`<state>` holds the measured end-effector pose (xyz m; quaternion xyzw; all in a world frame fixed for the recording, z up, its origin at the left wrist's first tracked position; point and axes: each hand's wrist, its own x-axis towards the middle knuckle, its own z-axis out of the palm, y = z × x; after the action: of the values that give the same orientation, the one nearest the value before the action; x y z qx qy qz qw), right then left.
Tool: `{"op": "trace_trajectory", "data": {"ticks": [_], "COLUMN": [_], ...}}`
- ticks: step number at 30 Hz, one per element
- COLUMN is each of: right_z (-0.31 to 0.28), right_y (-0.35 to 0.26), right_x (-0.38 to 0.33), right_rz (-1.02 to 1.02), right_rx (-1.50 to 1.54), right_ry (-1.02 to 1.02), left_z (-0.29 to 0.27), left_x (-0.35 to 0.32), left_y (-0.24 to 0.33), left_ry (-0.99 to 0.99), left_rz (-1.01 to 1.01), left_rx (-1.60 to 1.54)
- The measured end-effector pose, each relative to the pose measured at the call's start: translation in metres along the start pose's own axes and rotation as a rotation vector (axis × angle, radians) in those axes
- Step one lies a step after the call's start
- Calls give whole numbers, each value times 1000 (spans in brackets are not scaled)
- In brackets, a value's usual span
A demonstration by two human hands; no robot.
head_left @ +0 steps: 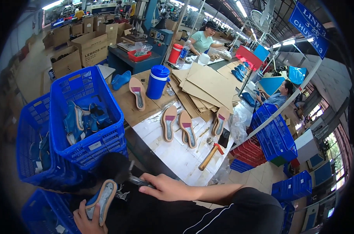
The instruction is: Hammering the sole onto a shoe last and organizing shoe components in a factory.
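Note:
My left hand [87,220] grips a blue shoe upper with a tan insole [103,199], held sole side up on a dark stand near the bottom left. My right hand [165,188] grips a dark-headed tool [118,169] by its handle; its round head hovers just above the insole's toe. On the white worktop [177,156] ahead lie three more tan insoles [169,123], [188,129], [220,121] and a wooden-handled hammer [210,156].
Blue crates [85,117] holding blue shoe uppers stand on my left. A blue jug [157,81], another insole [138,93] and a cardboard stack [208,87] sit farther back. Two other people work at benches beyond. Red and blue crates [274,136] stack on the right.

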<state>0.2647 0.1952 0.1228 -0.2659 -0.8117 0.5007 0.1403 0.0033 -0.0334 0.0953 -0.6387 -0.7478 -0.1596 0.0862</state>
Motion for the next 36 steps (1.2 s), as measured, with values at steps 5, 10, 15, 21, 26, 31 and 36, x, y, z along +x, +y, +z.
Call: {"op": "trace_trajectory", "data": {"ticks": [5, 10, 15, 21, 26, 31, 36], "right_z": [14, 18, 16, 25, 18, 3, 27], "right_y": [-13, -9, -19, -28, -34, -43, 2], "right_x": [5, 7, 12, 25, 22, 3, 4], "right_rz": [-42, 38, 42, 25, -82, -327, -242], "right_rx": [-79, -258, -314, -306, -339, -80, -623], "right_ry": [-75, -75, -33, -87, 2, 199, -112], "left_z": [-6, 6, 10, 10, 9, 12, 12], "left_x": [-9, -11, -9, -17, -17, -22, -18], "left_y": [-2, -3, -11, -14, -14, -16, -17], "left_ry": [-98, 57, 20, 50, 40, 49, 46], "left_rz": [-44, -61, -23, -43, -49, -67, -42], "left_rx": [-9, -30, 10, 13, -18, -6, -1]}}
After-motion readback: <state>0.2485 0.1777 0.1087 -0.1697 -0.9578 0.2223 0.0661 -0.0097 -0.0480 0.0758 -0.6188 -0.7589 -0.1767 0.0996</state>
